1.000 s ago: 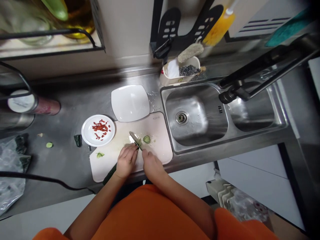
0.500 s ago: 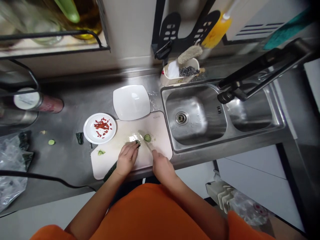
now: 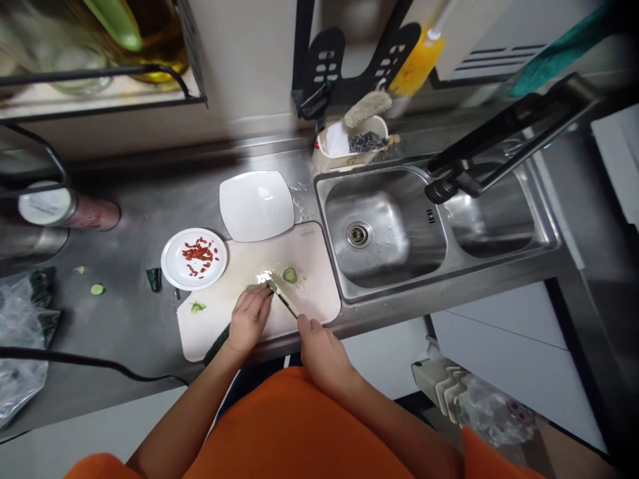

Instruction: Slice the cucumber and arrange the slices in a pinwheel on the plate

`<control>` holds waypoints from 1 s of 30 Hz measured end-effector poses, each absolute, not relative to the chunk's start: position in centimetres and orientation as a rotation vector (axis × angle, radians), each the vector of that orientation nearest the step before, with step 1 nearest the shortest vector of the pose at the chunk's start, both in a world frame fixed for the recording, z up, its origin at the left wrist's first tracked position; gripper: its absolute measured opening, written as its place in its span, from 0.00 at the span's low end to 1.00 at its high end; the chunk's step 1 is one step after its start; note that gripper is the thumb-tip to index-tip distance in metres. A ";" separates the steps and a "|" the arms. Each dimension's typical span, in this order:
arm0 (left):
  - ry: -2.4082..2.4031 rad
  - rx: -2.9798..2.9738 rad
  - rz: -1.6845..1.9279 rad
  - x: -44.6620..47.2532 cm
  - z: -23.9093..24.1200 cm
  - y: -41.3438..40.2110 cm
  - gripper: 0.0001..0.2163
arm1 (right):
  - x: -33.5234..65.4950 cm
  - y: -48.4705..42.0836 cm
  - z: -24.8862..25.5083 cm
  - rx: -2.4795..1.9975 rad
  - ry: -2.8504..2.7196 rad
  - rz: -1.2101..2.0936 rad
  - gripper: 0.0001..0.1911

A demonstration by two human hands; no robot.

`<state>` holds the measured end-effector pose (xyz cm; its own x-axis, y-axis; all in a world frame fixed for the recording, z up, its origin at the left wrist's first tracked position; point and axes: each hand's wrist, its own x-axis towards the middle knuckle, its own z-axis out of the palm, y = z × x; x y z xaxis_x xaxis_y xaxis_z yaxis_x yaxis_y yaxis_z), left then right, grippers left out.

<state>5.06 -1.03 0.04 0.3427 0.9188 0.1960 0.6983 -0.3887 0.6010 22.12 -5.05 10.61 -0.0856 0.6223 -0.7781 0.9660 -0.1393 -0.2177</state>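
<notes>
My left hand point(image 3: 250, 317) is closed over a dark green cucumber point(image 3: 215, 344) that lies on the white cutting board point(image 3: 319, 293); its lower part shows beside my wrist. My right hand point(image 3: 323, 347) grips a knife point(image 3: 283, 301) by the handle. The blade meets the cucumber's end right beside my left fingertips. Cut cucumber slices point(image 3: 289, 275) rest on the board just past the blade. Some pale green cucumber scraps point(image 3: 198, 307) lie at the board's left side.
A white plate of red dried berries point(image 3: 172, 263) overlaps the board's left corner. Behind the board stands an empty white square plate point(image 3: 257, 206). The steel sink point(image 3: 389, 233) is on the right, under a black faucet point(image 3: 442, 189). A plastic bag point(image 3: 22, 339) lies far left.
The knife has moved left, from beside the slices to the cucumber's end at my left fingertips. My left hand stays on the cucumber. The whole view has shifted slightly.
</notes>
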 end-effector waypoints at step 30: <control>1.420 2.221 0.729 5.3 0.1 -0.9 0.10 | 21.7 -3.9 10.2 1.785 1.741 -1.147 0.17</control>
<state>5.27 -0.90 0.10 0.3464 0.9144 0.2095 0.7035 -0.4010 0.5868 21.66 -3.93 10.25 -0.1091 0.6313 -0.7678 0.9547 -0.1487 -0.2579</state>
